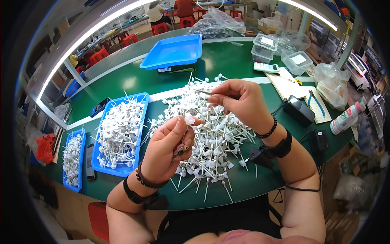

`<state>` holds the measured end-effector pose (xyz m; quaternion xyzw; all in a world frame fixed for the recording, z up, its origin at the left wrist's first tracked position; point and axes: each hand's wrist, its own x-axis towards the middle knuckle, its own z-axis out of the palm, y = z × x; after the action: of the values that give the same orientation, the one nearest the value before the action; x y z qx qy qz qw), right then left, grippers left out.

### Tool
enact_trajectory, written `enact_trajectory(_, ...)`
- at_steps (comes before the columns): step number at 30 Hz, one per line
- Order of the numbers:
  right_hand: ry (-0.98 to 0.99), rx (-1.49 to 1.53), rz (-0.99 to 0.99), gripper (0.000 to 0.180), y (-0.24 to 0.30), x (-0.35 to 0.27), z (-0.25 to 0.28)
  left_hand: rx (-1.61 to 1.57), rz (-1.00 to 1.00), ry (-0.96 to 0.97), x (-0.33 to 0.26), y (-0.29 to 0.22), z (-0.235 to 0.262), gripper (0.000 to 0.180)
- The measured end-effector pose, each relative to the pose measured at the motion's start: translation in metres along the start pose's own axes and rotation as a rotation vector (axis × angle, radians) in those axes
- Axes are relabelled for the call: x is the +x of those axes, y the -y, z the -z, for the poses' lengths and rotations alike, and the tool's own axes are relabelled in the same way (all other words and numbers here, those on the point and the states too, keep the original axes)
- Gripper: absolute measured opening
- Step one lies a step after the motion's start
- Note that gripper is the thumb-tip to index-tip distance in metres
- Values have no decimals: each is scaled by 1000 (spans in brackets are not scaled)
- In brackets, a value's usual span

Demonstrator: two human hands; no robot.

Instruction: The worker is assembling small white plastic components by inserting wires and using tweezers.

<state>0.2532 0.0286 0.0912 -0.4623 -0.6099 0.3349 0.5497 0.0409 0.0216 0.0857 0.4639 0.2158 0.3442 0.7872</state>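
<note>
**Small white-capped pins worked over a heaped desk**

At the far left of the frame a narrow blue tray [72,162] holds white parts, and beside it a larger blue tray [136,122] is piled with the same white-capped pins. Left of centre, the left hand [166,148] is closed, thumb and fingertips pinching a small white cap [189,120]. In the middle, a loose heap of pins [211,138] spreads over the green desk [162,81]. Right of centre, the right hand [239,101] is closed too, pinching a thin metal pin [203,92] near one end, its tip pointing left. The pieces look light, stiff and slim, likely slippery and easy to bend, so a fingertip pinch on the shank near the cap seems safest. In the upper middle sits an empty blue tray [174,51]; at the right edge, a white spray bottle [345,118].
</note>
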Motion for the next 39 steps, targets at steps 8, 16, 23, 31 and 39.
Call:
enact_trajectory(8,-205,-23,407,14,24,-14,-6,48,-171,-29,2,-2,4,36)
enact_trajectory(16,-99,-436,795,39,25,-28,-21,353,-513,-123,-8,-11,7,37)
enact_trajectory(23,-109,-272,790,31,30,-38,-35,280,-710,-292,-16,-9,3,35)
enact_trajectory(31,-112,-143,644,29,28,-38,-35,366,-806,-307,-21,-8,2,23)
enact_trajectory(39,-53,-142,651,29,30,-39,-31,1196,-1252,-442,-28,-31,6,29)
